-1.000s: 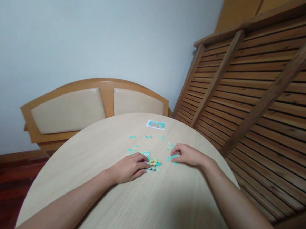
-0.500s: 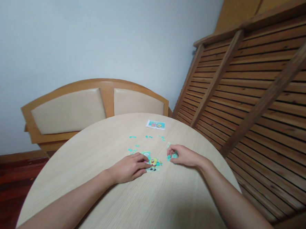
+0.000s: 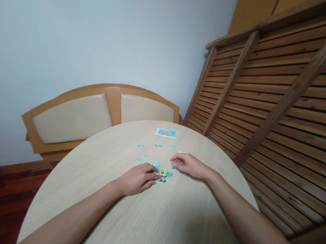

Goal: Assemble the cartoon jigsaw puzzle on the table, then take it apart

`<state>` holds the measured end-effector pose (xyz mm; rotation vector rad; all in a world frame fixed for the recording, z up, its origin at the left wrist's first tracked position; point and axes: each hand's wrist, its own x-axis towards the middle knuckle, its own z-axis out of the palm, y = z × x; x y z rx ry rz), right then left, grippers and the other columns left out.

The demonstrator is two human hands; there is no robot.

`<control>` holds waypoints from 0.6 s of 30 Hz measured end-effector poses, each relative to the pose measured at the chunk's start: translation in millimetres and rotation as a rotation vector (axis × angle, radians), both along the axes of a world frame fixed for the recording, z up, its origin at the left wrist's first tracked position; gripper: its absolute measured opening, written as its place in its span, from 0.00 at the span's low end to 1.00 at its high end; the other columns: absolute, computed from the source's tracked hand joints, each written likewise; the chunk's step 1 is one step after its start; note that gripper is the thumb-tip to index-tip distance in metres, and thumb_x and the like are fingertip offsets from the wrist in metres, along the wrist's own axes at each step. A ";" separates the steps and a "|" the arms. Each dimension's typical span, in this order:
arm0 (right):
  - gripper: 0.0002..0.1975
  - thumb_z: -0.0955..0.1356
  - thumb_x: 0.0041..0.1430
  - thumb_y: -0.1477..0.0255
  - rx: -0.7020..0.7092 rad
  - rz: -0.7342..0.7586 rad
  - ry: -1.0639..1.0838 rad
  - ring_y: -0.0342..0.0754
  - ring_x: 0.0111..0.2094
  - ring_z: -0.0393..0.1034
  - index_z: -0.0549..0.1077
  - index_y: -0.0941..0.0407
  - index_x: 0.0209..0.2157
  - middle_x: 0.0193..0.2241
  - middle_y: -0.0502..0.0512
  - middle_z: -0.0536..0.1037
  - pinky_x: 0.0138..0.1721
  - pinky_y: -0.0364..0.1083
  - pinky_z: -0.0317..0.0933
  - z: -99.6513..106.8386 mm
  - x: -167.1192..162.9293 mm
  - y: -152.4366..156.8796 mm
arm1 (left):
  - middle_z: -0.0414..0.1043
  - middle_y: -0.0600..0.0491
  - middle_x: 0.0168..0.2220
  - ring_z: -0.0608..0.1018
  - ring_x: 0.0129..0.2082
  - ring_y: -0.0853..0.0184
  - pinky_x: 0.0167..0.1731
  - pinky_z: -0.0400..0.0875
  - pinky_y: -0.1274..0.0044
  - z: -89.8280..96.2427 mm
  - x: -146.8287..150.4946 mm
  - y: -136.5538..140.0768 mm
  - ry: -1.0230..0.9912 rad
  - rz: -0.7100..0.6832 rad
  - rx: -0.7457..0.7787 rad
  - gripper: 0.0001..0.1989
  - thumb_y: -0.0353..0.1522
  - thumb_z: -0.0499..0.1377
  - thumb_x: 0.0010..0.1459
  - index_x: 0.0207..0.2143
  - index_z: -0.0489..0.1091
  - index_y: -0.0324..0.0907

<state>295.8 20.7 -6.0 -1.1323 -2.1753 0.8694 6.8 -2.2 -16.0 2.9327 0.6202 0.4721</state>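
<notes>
My left hand point(image 3: 140, 178) lies flat with its fingers stretched over the left side of a partly joined jigsaw puzzle point(image 3: 164, 172), hiding some of it. A yellow cartoon figure shows on the puzzle's uncovered part. Just to the right of the puzzle, my right hand point(image 3: 189, 165) is closed in a pinch on a small green puzzle piece point(image 3: 174, 166). Other pieces near the right hand are mostly hidden by it.
Loose green puzzle pieces point(image 3: 140, 146) lie in small groups beyond the hands. A picture card point(image 3: 166, 133) rests near the far side of the round table point(image 3: 125, 220). Behind stands a padded headboard point(image 3: 74, 118); a slatted wooden panel point(image 3: 261, 105) leans at the right.
My right hand has moved left toward the puzzle, carrying a green puzzle piece. My left hand has stayed in place on the puzzle.
</notes>
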 end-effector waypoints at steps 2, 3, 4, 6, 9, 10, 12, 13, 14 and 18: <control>0.11 0.68 0.60 0.69 -0.032 0.009 0.018 0.47 0.34 0.72 0.76 0.59 0.42 0.36 0.57 0.80 0.37 0.45 0.65 -1.0 -2.1 -1.0 | 0.71 0.46 0.53 0.74 0.52 0.59 0.54 0.68 0.68 -0.2 0.2 0.1 0.000 -0.006 0.002 0.17 0.34 0.50 0.71 0.59 0.68 0.48; 0.11 0.69 0.60 0.68 -0.046 0.014 0.029 0.48 0.35 0.72 0.76 0.59 0.41 0.36 0.57 0.80 0.37 0.45 0.65 -0.8 -3.0 -1.8 | 0.71 0.46 0.53 0.74 0.52 0.59 0.55 0.68 0.68 -0.3 0.3 0.1 -0.003 -0.012 0.002 0.17 0.34 0.50 0.70 0.59 0.68 0.48; 0.11 0.69 0.59 0.68 -0.064 0.018 0.040 0.48 0.36 0.73 0.76 0.59 0.41 0.35 0.57 0.80 0.37 0.45 0.65 -0.3 -3.7 -2.6 | 0.71 0.46 0.53 0.74 0.52 0.59 0.55 0.68 0.69 -0.3 0.4 -0.1 -0.009 -0.018 0.004 0.17 0.33 0.51 0.70 0.59 0.68 0.49; 0.11 0.70 0.59 0.67 -0.097 0.025 0.051 0.49 0.37 0.74 0.76 0.59 0.41 0.35 0.57 0.80 0.38 0.45 0.66 1.3 -4.8 -3.9 | 0.72 0.47 0.54 0.74 0.53 0.59 0.55 0.68 0.69 -0.1 0.4 -0.6 -0.015 -0.026 0.004 0.17 0.33 0.51 0.70 0.59 0.68 0.49; 0.12 0.70 0.58 0.65 -0.109 0.031 0.018 0.49 0.35 0.75 0.78 0.59 0.39 0.32 0.55 0.81 0.36 0.44 0.65 4.3 -5.5 -5.0 | 0.71 0.47 0.54 0.74 0.54 0.59 0.56 0.68 0.70 0.5 0.3 -1.3 0.000 -0.022 -0.003 0.17 0.32 0.51 0.70 0.58 0.69 0.49; 0.12 0.70 0.58 0.65 -0.103 0.037 0.001 0.48 0.34 0.74 0.79 0.58 0.39 0.31 0.55 0.81 0.35 0.44 0.65 5.3 -5.7 -5.2 | 0.71 0.47 0.55 0.74 0.54 0.59 0.56 0.67 0.70 0.7 0.3 -1.5 0.006 -0.019 -0.006 0.17 0.32 0.51 0.70 0.58 0.69 0.49; 0.12 0.69 0.60 0.65 -0.087 0.055 -0.025 0.48 0.33 0.73 0.80 0.58 0.39 0.31 0.54 0.81 0.35 0.44 0.64 6.8 -6.2 -5.8 | 0.71 0.47 0.55 0.73 0.54 0.60 0.57 0.67 0.70 1.1 0.4 -1.6 0.012 -0.018 -0.011 0.17 0.32 0.51 0.70 0.58 0.69 0.49; 0.13 0.69 0.60 0.65 -0.079 0.065 -0.035 0.48 0.33 0.73 0.80 0.58 0.40 0.31 0.54 0.81 0.35 0.44 0.64 7.3 -6.5 -6.1 | 0.71 0.47 0.55 0.73 0.54 0.60 0.57 0.67 0.70 1.1 0.6 -1.7 0.011 -0.017 -0.012 0.17 0.32 0.51 0.70 0.58 0.69 0.49; 0.13 0.69 0.60 0.66 -0.071 0.071 -0.043 0.48 0.33 0.73 0.81 0.58 0.40 0.31 0.54 0.81 0.35 0.44 0.64 7.6 -6.8 -6.4 | 0.71 0.48 0.55 0.74 0.54 0.60 0.57 0.67 0.70 1.1 0.8 -1.7 0.010 -0.016 -0.013 0.17 0.32 0.52 0.70 0.58 0.69 0.49; 0.12 0.69 0.60 0.67 -0.051 0.070 -0.072 0.48 0.33 0.73 0.81 0.59 0.40 0.32 0.55 0.82 0.35 0.44 0.64 6.2 -7.9 -6.5 | 0.71 0.47 0.55 0.74 0.54 0.60 0.56 0.68 0.70 0.7 1.3 -1.5 0.011 -0.015 -0.006 0.17 0.31 0.52 0.69 0.58 0.69 0.49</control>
